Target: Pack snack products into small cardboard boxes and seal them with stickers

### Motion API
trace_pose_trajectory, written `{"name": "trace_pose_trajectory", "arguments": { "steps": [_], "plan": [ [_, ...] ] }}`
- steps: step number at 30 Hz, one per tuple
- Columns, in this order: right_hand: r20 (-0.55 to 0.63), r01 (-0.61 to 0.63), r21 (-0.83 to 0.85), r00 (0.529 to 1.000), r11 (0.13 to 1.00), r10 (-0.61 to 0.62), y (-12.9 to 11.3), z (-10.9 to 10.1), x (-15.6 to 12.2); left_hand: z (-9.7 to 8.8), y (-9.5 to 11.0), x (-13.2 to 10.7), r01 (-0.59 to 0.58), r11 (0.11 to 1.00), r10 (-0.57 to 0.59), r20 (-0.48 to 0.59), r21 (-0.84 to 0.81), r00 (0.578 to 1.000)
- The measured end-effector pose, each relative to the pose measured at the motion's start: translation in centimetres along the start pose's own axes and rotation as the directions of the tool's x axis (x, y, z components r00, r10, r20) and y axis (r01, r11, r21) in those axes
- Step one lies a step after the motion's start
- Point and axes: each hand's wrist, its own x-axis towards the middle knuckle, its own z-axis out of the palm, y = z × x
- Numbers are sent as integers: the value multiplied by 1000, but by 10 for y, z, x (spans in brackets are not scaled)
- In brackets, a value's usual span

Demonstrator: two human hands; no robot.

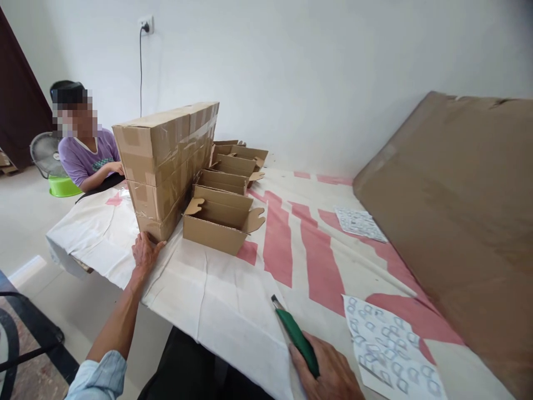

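At the near end of a wall of taped cardboard boxes (141, 166), my left hand (145, 251) grips the bottom corner, with the thumb along the right side and the fingers against the end face. My right hand (327, 366) is closed around a green utility knife (297, 336) above the cloth, its metal tip pointing away from me. Just right of the stack stands an open cardboard box (216, 222) with its end flaps up. More open boxes (233, 164) line up behind it along the stack.
Under everything lies a white and red cloth (278, 244). Sheets with drawn shapes (391, 344) rest at the right, near a large leaning cardboard sheet (458, 211). Across the table sits a person in a purple shirt (85, 158). A fan (45, 154) stands behind.
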Motion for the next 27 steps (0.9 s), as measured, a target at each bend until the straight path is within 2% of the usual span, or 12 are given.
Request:
{"name": "trace_pose_trajectory", "arguments": {
  "steps": [7,15,27],
  "plan": [
    [23,-11,16,1000,1000,11,-1,-3,1,1,2,4,-18,1000,18,5,7,1000],
    [15,40,-32,999,999,-40,-3,-4,3,7,9,13,-11,1000,11,10,-27,1000],
    [-2,-8,24,1000,1000,8,-1,1,0,13,11,10,26,992,-38,-94,-126,995]
  ]
}}
